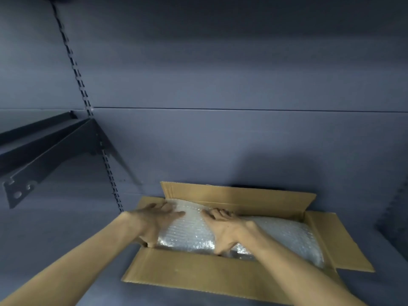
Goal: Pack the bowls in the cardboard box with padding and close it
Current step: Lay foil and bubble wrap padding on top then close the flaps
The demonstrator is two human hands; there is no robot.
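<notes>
You've got both hands down in the open cardboard box [194, 270], and the bowls are nowhere to be seen: a sheet of bubble wrap [284, 235] covers the whole inside, so whatever lies under it is hidden. Your left hand [154, 219] lies flat on the wrap at the box's left end, fingers straight and spread, thumb tucked down by the near wall, gripping nothing. Your right hand [223, 228] presses on the wrap near the middle, fingers stretched forward and flat, thumb dipping at the near edge; whether that thumb pinches the sheet is hard to tell. All four flaps stand open: the far flap [238, 198] upright against the back panel [242, 140], the right flap [340, 241] splayed outward, the near one folded toward you. The box sits on a dark shelf [66, 235], with free room to its left up to the slotted upright [110, 173] and bracket [44, 160]. The right edge is dim.
</notes>
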